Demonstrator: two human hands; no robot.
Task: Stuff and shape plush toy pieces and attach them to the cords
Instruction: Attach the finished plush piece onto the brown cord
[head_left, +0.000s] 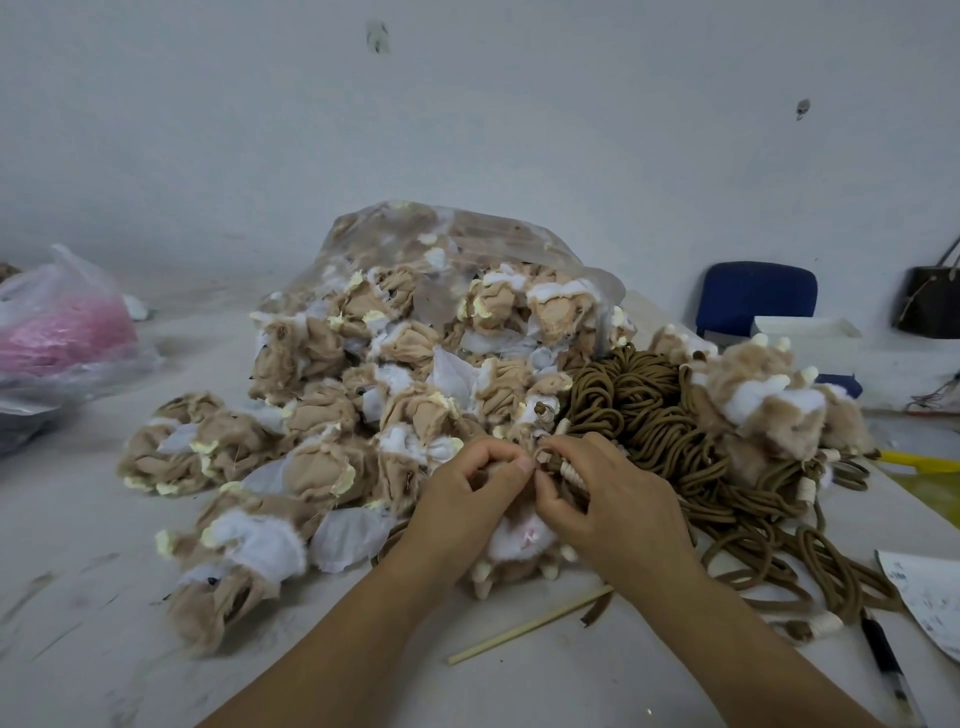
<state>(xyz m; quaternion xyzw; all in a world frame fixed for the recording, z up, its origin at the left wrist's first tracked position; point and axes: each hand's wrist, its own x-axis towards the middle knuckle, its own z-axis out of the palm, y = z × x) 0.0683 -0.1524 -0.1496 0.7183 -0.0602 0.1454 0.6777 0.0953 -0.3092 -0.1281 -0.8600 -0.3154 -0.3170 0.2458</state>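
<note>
Both hands are meeting low in the centre of the frame: the left hand (467, 493) is curling its fingers and pinching the top of a plush piece (511, 551) between thumb and forefinger, while the right hand (608, 499) is pinching a brown cord end (563, 470), wrapped in pale thread, right against that same spot. That plush piece is sitting on the table (104, 597) under the two palms, showing a plump white fluffy front with a small pink mark, tan fur around it and cream nubs sticking out along its lower edge. Just below it a thin wooden stick (530, 629) is lying slantwise, and at lower right a black pen (891, 670) is lying beside a sheet of paper (930, 592). Behind the hands, toward the left, a heap of limp plush skins (322, 415) is spilling forward, crumpled tan cloth with white patches and pale yellow scraps, out of a clear plastic bag (467, 234). To the right of the heap a thick tangle of brown cords (649, 410) is trailing loops down toward the paper, and fuller furry plush pieces (769, 400) are resting on its far right side. Farther back, a bag with pink contents (57, 332) is slumping at the left edge, while a blue chair (756, 296) and a dark handbag (930, 301) are standing against the wall at right.
</note>
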